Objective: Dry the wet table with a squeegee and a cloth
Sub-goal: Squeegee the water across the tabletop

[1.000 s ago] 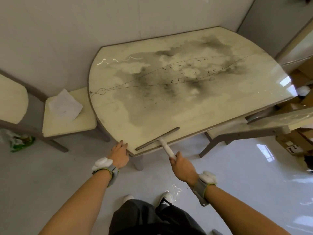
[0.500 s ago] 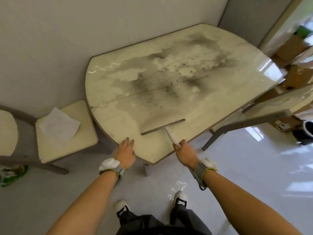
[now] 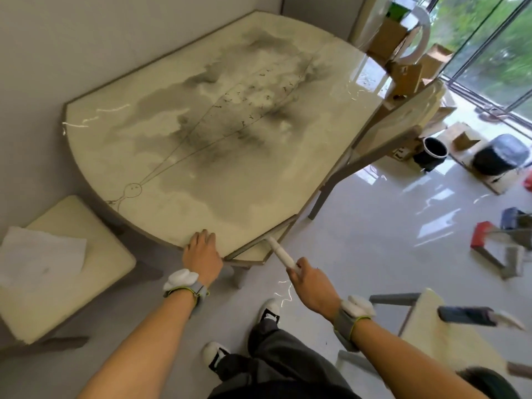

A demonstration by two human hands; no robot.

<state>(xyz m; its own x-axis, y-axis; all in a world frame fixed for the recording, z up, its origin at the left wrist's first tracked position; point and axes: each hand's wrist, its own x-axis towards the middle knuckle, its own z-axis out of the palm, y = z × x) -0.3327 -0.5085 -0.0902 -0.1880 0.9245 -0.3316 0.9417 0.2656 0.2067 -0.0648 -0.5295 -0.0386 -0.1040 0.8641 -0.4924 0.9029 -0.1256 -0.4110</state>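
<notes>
Gripping the white round handle of the grey-bladed squeegee (image 3: 280,253) by its lower end, the right hand (image 3: 309,283) hangs off the near rim of the oval cream tabletop with its grey ink-wash pattern (image 3: 244,208). The handle points from that hand toward 11 o'clock. The blade lies across it, its long axis running 8 to 2 o'clock, right on the table's near edge. With the blade at the brink, a fresh stroke would likely mean carrying it out toward 12 o'clock.

The left hand (image 3: 203,251) rests flat on the rim just beside the blade's 8 o'clock end, fingers straight, holding nothing. It is the nearer hand to the white crumpled cloth (image 3: 40,254), which lies well apart at its 9 o'clock on a cream padded stool (image 3: 72,306).

Bright wet glints (image 3: 95,118) show near the far-left rim. A grey wall (image 3: 86,38) backs the table; the glossy pale floor (image 3: 388,226) runs toward cardboard boxes (image 3: 385,38), black buckets (image 3: 434,152) and a window (image 3: 503,53) at 2 o'clock.
</notes>
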